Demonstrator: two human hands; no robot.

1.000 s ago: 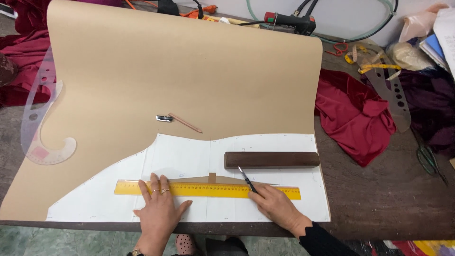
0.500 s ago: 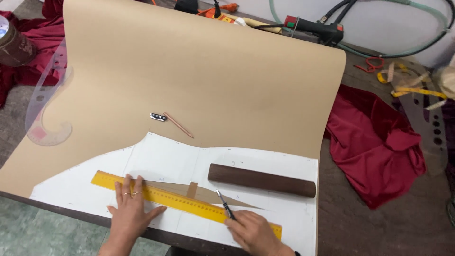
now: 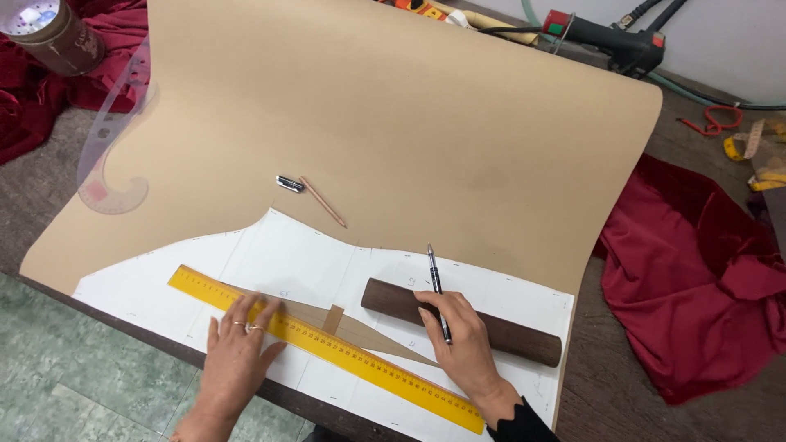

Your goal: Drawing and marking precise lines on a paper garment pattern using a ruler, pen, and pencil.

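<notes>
My left hand (image 3: 237, 356) lies flat, fingers spread, on the yellow ruler (image 3: 323, 347), pinning it aslant over the white pattern sheet (image 3: 270, 250) at the worktop's (image 3: 647, 385) near edge. If that pressure eases, I reckon the ruler could swing off its marks. My right hand (image 3: 463, 336) has a black pen (image 3: 437, 288) tucked between its fingers while resting on the dark wooden bar (image 3: 508, 334); nudging the bar might shift the sheet over the brown paper (image 3: 393, 106) beneath.
</notes>
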